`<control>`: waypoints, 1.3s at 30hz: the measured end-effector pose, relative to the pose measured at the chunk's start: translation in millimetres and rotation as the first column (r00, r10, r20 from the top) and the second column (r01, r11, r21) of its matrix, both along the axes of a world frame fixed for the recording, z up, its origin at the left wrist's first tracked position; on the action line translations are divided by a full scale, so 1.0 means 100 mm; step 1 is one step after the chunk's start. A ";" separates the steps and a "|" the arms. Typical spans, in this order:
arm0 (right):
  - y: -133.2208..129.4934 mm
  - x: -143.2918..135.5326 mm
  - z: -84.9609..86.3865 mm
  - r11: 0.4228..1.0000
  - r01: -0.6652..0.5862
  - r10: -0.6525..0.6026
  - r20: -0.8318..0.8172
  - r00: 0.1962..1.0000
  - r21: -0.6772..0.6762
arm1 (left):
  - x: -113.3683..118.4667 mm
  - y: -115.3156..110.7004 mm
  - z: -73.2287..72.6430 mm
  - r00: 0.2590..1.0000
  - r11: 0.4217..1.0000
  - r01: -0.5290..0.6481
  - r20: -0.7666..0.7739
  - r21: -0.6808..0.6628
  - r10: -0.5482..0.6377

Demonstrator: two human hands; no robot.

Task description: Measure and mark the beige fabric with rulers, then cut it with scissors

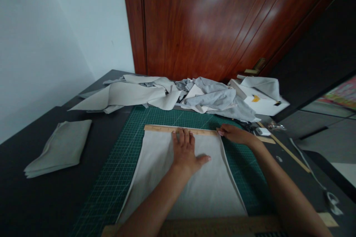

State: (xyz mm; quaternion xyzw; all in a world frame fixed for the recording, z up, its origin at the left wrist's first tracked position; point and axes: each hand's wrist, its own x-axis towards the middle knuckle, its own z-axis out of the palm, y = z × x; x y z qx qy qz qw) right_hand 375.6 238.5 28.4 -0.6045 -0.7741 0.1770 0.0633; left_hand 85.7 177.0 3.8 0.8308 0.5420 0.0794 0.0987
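Observation:
A pale grey cloth [205, 189] lies flat on a green gridded cutting mat [111, 177]. Along the cloth's far edge runs a wooden ruler [160, 129]. My left hand [185, 152] presses on the cloth with fingers spread, its fingertips on the ruler. At the ruler's right end, my right hand [232, 133] is closed, pinching at the far right corner; whether it holds ruler, cloth or both is hard to tell. A wider wooden ruler [222, 226] crosses the cloth's near end, partly behind my forearms.
Folded cloth [62, 146] sits on the dark table [16, 192] at left. Behind the mat are heaped cloth scraps [211, 94] and a white box [261, 103]. On the right lie a long wooden strip [292, 153], a white object [263, 131] and a cable [308, 166].

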 end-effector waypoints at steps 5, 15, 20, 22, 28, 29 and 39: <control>-0.01 0.02 0.06 0.997 0.022 -0.020 -0.020 1.000 0.077 | 0.00 0.00 0.02 1.000 1.000 0.000 0.000 -0.009 0.000; 0.01 -0.04 0.07 0.986 -0.012 0.008 0.024 1.000 0.169 | 0.00 0.00 0.01 1.000 1.000 -0.001 -0.016 0.015 0.001; 0.01 -0.05 0.04 0.986 0.069 -0.094 0.162 0.982 0.155 | 0.00 0.00 0.03 1.000 1.000 0.001 -0.022 -0.005 -0.002; 0.00 -0.05 0.05 0.989 0.076 -0.101 0.197 0.975 0.130 | 0.00 0.00 0.03 1.000 1.000 0.003 -0.016 -0.012 -0.004; -0.04 -0.04 0.13 0.998 0.028 -0.038 0.213 0.976 0.050 | 0.00 0.00 0.01 1.000 1.000 0.004 -0.015 -0.001 -0.004; -0.04 -0.04 0.14 0.999 0.014 -0.021 0.209 0.978 0.039 | 0.00 0.00 0.00 1.000 1.000 0.004 -0.015 0.006 -0.004; -0.06 -0.10 0.16 0.998 -0.059 0.059 0.180 0.982 -0.007 | 0.00 0.00 -0.02 1.000 0.999 0.004 -0.001 0.048 -0.004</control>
